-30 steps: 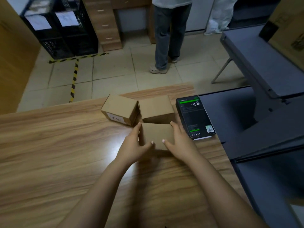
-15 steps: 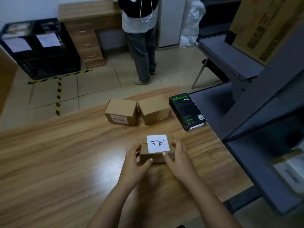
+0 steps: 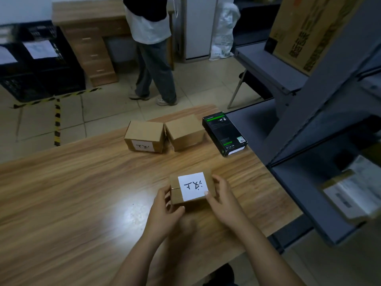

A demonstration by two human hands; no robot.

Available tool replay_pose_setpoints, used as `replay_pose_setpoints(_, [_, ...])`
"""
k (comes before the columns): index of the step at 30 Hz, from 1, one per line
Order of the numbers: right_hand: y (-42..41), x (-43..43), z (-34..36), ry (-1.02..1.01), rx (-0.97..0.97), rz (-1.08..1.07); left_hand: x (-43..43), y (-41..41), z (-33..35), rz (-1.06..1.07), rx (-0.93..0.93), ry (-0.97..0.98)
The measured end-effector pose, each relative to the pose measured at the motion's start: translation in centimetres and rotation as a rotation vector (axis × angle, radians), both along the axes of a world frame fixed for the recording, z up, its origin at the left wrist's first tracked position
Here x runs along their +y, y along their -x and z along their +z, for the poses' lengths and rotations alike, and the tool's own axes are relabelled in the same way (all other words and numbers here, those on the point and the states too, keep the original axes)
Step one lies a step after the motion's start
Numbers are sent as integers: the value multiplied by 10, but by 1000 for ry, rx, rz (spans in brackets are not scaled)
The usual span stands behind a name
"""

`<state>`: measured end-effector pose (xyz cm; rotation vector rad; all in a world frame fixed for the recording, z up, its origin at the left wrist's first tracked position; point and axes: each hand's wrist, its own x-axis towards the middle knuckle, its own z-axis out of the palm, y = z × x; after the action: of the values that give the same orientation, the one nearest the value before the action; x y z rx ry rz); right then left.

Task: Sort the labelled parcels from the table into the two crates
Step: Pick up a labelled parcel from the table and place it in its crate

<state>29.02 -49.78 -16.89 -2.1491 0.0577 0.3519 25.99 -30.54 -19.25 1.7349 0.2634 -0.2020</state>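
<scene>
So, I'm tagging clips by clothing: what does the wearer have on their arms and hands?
Nothing that shows. The left hand and right hand are bare, with no gloves, rings or watch in view. The forearms are uncovered down to the picture's bottom edge, so no sleeve is visible. The nails look short.

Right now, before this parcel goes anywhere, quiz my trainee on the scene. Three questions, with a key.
1. True or false: the left hand and right hand both hold the labelled parcel.
2. On the table, what lies at the far right corner? A) black box B) mug C) tape roll
3. How many other brown parcels stand at the far edge?
Key: 1 true; 2 A; 3 two.
</scene>
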Motion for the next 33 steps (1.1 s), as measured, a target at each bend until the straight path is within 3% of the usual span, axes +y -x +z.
replay_pose_setpoints(8, [-8,-27,-7,-105,-28,51,-28,15,-8,116,-21,2])
replay_pose_setpoints(15, [-6,-66,-21,-210,76,94,-68,32,-15,165,3,-33])
replay_pose_setpoints(25, [3,-95,-30,-100,-26,280,-109,58,-19,253,43,-166])
replay_pose_setpoints(29, [-19,-100,-23,5,-117,360,-120,64,-19,413,-17,-428])
replay_pose_setpoints(33, [-50,-92,-17,168,-187,522,-136,70,-11,375,-135,-536])
